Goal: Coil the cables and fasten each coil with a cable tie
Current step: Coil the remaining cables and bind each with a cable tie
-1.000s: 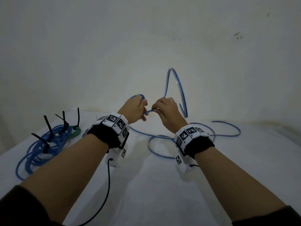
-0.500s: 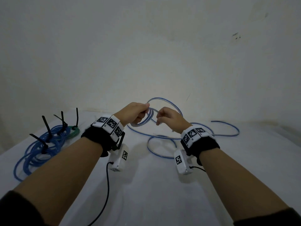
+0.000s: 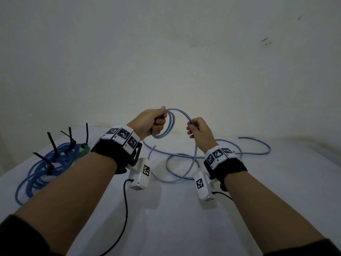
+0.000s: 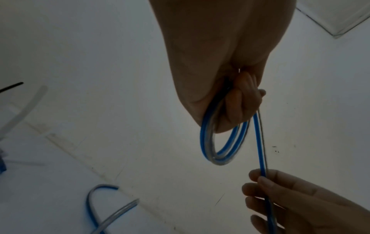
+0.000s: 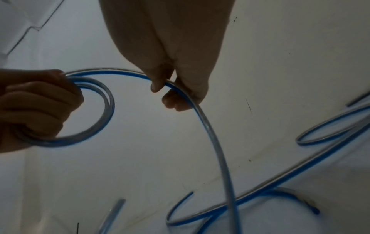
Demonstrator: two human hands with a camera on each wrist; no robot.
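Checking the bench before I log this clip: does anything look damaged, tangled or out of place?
Nothing stands out. The left hand grips a small coil, the right hand pinches the cable feeding it, and the slack lies in loose loops on the table. The tied coils sit at the left, tie tails sticking up.

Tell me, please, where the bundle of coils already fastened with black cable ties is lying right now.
In the head view, the tied coils lie on the white table at the far left, beside the left forearm, well clear of both hands and the loose cable.
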